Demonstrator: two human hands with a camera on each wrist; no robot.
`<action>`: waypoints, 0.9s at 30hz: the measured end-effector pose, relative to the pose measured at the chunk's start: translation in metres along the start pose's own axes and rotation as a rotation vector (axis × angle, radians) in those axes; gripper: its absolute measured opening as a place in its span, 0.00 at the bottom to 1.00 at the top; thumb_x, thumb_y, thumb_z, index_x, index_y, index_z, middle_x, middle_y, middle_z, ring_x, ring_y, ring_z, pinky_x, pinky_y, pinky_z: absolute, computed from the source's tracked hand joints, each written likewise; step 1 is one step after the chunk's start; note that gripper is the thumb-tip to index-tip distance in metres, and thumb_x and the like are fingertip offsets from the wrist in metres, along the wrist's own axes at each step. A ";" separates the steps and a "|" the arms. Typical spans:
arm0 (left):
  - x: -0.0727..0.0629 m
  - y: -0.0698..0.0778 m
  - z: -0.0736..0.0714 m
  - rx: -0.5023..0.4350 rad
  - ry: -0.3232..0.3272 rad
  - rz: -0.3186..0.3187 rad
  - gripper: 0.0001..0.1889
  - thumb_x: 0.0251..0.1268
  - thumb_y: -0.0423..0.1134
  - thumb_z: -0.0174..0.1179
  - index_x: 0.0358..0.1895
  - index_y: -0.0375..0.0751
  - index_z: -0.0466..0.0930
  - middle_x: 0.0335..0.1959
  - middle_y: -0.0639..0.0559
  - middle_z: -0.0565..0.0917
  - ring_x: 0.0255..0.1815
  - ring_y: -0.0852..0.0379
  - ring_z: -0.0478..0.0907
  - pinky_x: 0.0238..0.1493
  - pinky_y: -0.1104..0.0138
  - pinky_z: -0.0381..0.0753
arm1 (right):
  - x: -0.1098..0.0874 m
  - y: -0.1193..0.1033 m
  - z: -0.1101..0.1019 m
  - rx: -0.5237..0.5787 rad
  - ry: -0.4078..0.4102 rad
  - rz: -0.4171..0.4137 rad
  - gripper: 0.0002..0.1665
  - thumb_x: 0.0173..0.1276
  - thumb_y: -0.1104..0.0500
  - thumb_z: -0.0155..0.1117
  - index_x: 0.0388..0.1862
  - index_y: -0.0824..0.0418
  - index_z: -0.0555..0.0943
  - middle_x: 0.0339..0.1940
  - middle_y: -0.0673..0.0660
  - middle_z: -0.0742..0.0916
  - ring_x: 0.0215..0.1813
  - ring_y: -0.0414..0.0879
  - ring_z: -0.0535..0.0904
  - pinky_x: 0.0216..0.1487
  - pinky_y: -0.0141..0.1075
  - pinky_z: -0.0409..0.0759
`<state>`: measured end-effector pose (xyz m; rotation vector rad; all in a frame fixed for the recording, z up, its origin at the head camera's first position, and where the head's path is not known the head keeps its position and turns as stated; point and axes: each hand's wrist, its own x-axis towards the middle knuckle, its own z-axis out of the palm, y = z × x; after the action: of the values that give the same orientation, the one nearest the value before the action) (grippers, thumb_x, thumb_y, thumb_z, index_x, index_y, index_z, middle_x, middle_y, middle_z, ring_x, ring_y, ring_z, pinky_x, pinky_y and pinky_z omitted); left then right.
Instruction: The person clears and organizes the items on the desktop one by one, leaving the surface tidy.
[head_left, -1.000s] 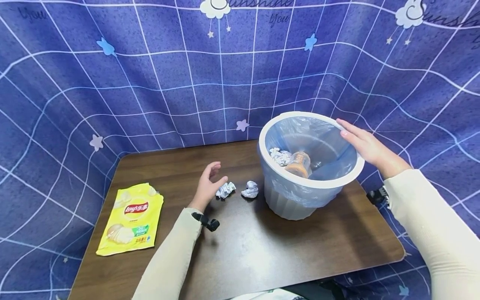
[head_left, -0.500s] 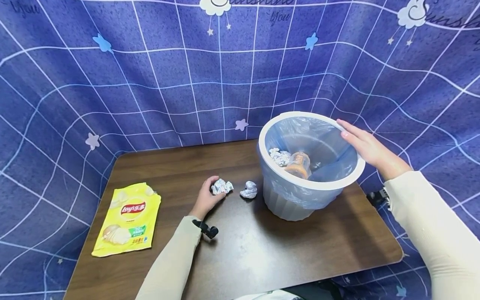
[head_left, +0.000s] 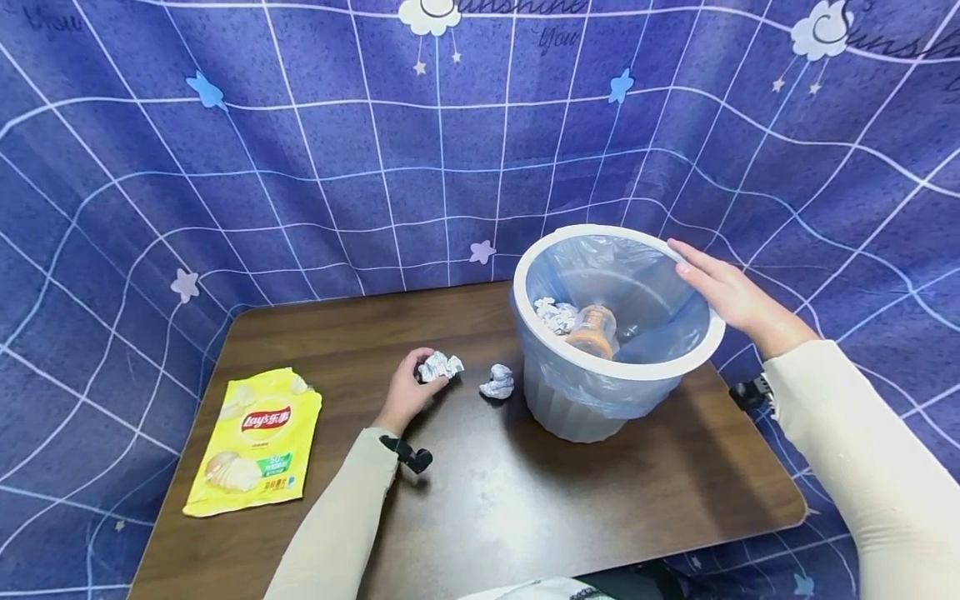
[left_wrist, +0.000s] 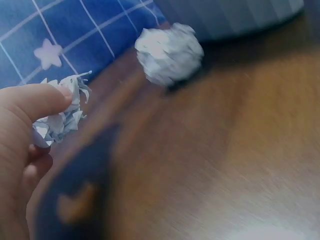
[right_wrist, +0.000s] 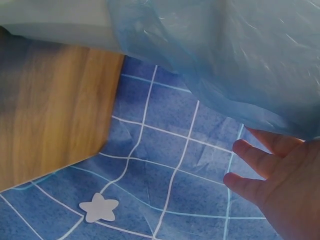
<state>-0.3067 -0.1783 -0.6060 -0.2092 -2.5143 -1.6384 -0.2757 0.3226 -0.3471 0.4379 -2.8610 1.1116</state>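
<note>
My left hand [head_left: 408, 390] pinches a crumpled paper ball [head_left: 438, 367] between thumb and fingers. In the left wrist view the thumb lies over this ball [left_wrist: 65, 117], close over the table. A second paper ball [head_left: 498, 382] lies on the table to its right, near the foot of the bin. My right hand [head_left: 731, 292] touches the white rim of the trash bin [head_left: 573, 412] on its right side, fingers fairly straight. Under the bag's edge in the right wrist view, the fingers [right_wrist: 252, 160] reach out along the bin's outside. Inside the lined bin are an orange-lidded clear container [head_left: 594, 332] and crumpled paper [head_left: 555, 317].
A yellow Lay's chip bag [head_left: 255, 446] lies flat at the left of the wooden table [head_left: 480, 483]. The bin stands at the table's right. Blue patterned cloth [head_left: 337, 167] hangs behind and beside the table.
My left hand first came down and closed around the left paper ball, then shifted it slightly left. My right hand stays at the bin's rim.
</note>
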 end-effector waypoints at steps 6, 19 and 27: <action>0.020 0.035 -0.011 -0.078 0.008 0.014 0.31 0.56 0.32 0.74 0.63 0.38 0.73 0.54 0.41 0.78 0.49 0.51 0.77 0.52 0.67 0.77 | 0.000 -0.002 0.001 -0.013 0.005 0.006 0.34 0.82 0.46 0.43 0.81 0.57 0.58 0.79 0.66 0.65 0.77 0.64 0.59 0.76 0.48 0.53; 0.061 0.165 -0.033 -0.091 0.046 0.248 0.30 0.59 0.37 0.73 0.64 0.38 0.72 0.51 0.41 0.78 0.47 0.52 0.78 0.53 0.59 0.82 | 0.003 -0.006 0.002 -0.029 -0.008 0.028 0.36 0.82 0.44 0.43 0.82 0.58 0.56 0.80 0.66 0.62 0.79 0.66 0.55 0.77 0.60 0.51; 0.064 0.236 -0.033 -0.090 0.009 0.326 0.30 0.62 0.42 0.71 0.65 0.40 0.71 0.54 0.43 0.79 0.51 0.49 0.77 0.54 0.55 0.82 | 0.004 -0.008 0.001 -0.039 -0.016 0.030 0.36 0.82 0.44 0.44 0.82 0.58 0.56 0.80 0.66 0.61 0.79 0.67 0.55 0.77 0.61 0.51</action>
<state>-0.3238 -0.1110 -0.3688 -0.5851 -2.2536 -1.6117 -0.2769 0.3155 -0.3428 0.4047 -2.9071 1.0594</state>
